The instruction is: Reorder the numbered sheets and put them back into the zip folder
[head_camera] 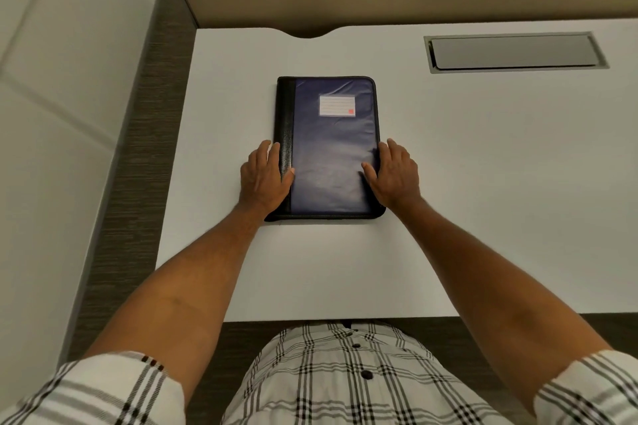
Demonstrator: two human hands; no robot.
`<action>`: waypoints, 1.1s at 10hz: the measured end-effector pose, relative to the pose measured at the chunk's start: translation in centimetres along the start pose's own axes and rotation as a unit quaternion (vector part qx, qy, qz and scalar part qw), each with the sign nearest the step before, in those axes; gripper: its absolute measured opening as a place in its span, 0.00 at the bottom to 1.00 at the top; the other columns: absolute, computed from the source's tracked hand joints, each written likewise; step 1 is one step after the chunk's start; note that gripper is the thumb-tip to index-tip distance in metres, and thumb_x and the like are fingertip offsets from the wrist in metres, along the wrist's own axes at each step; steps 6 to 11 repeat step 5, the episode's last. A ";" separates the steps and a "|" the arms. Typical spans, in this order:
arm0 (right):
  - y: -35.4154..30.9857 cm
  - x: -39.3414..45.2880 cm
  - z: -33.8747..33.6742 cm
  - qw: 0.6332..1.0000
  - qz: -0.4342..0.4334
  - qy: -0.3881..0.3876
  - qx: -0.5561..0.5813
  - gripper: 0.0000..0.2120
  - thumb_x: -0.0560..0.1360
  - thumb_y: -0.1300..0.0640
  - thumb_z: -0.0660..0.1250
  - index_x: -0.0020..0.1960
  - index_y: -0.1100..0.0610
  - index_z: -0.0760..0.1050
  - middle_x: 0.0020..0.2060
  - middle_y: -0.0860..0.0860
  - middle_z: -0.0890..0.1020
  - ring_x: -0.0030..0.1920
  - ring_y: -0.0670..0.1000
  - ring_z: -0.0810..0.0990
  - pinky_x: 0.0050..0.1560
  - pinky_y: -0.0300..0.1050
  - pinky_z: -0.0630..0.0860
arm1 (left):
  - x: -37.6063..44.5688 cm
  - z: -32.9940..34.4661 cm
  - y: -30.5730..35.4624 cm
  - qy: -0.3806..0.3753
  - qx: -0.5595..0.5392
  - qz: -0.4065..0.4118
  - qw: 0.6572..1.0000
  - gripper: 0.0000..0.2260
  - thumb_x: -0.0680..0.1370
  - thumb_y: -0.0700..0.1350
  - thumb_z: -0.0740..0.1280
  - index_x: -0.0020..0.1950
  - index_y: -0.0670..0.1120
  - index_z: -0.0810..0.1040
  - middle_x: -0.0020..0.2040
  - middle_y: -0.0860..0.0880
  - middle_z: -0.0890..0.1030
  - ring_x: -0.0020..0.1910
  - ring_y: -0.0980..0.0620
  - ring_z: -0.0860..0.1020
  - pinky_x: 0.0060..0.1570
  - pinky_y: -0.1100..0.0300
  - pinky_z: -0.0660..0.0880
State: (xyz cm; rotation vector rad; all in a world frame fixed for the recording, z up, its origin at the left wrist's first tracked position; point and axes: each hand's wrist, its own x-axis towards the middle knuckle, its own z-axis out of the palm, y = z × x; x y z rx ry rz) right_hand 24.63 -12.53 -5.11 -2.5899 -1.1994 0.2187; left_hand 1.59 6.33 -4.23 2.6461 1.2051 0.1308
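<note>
Both hands, left hand (265,173) and right hand (393,172), lay flat-fingered on zip folder (331,148) edges; looked soft-covered, light; grip sides.

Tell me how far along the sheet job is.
Done: cannot tell. The folder lies closed and flat on the desk, label up, with no sheets in view, so this could be the very start or the very end. In hand: the left hand rests at its spine edge and the right hand at its opposite edge, thumbs on the cover. Left: if starting, unzipping, reordering and refilling.
</note>
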 end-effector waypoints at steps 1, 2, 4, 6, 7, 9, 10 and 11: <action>0.6 0.0 0.2 0.999 -0.014 -0.015 -0.025 0.35 0.83 0.34 0.53 0.79 0.57 0.64 0.78 0.59 0.69 0.76 0.63 0.68 0.73 0.60 0.71 | -0.1 0.0 -0.3 0.000 0.026 0.032 0.999 0.30 0.82 0.58 0.62 0.78 0.42 0.65 0.78 0.39 0.65 0.72 0.39 0.69 0.68 0.43 0.70; 0.7 -0.3 -0.1 0.998 -0.017 -0.039 -0.036 0.38 0.83 0.32 0.49 0.83 0.57 0.60 0.81 0.59 0.63 0.81 0.63 0.61 0.79 0.61 0.64 | -0.2 -0.1 -0.4 -0.020 0.055 0.059 0.997 0.31 0.82 0.59 0.61 0.80 0.43 0.63 0.80 0.40 0.62 0.76 0.38 0.66 0.72 0.42 0.66; 0.8 -0.6 -0.1 0.997 -0.040 -0.033 -0.048 0.38 0.84 0.32 0.50 0.85 0.56 0.54 0.84 0.57 0.57 0.84 0.62 0.54 0.82 0.62 0.54 | 0.0 -0.2 -0.3 -0.024 0.091 0.079 0.992 0.35 0.82 0.63 0.56 0.83 0.44 0.55 0.83 0.42 0.54 0.81 0.39 0.57 0.78 0.39 0.55; 0.7 -0.5 0.0 0.997 -0.044 -0.028 -0.057 0.39 0.84 0.32 0.50 0.85 0.56 0.53 0.84 0.57 0.56 0.84 0.62 0.53 0.82 0.62 0.53 | 0.4 -0.4 -0.3 -0.021 0.108 0.083 0.990 0.36 0.82 0.64 0.54 0.83 0.45 0.53 0.84 0.43 0.52 0.82 0.40 0.55 0.78 0.39 0.52; 0.7 -0.5 0.0 0.997 -0.044 -0.028 -0.057 0.39 0.84 0.32 0.50 0.85 0.56 0.53 0.84 0.57 0.56 0.84 0.62 0.53 0.82 0.62 0.53 | 0.4 -0.4 -0.3 -0.021 0.108 0.083 0.990 0.36 0.82 0.64 0.54 0.83 0.45 0.53 0.84 0.43 0.52 0.82 0.40 0.55 0.78 0.39 0.52; 0.7 -0.5 0.0 0.997 -0.044 -0.028 -0.057 0.39 0.84 0.32 0.50 0.85 0.56 0.53 0.84 0.57 0.56 0.84 0.62 0.53 0.82 0.62 0.53 | 0.4 -0.4 -0.3 -0.021 0.108 0.083 0.990 0.36 0.82 0.64 0.54 0.83 0.45 0.53 0.84 0.43 0.52 0.82 0.40 0.55 0.78 0.39 0.52; 0.7 -0.5 0.0 0.997 -0.044 -0.028 -0.057 0.39 0.84 0.32 0.50 0.85 0.56 0.53 0.84 0.57 0.56 0.84 0.62 0.53 0.82 0.62 0.53 | 0.4 -0.4 -0.3 -0.021 0.108 0.083 0.990 0.36 0.82 0.64 0.54 0.83 0.45 0.53 0.84 0.43 0.52 0.82 0.40 0.55 0.78 0.39 0.52; 0.7 -0.5 0.0 0.997 -0.044 -0.028 -0.057 0.39 0.84 0.32 0.50 0.85 0.56 0.53 0.84 0.57 0.56 0.84 0.62 0.53 0.82 0.62 0.53 | 0.4 -0.4 -0.3 -0.021 0.108 0.083 0.990 0.36 0.82 0.64 0.54 0.83 0.45 0.53 0.84 0.43 0.52 0.82 0.40 0.55 0.78 0.39 0.52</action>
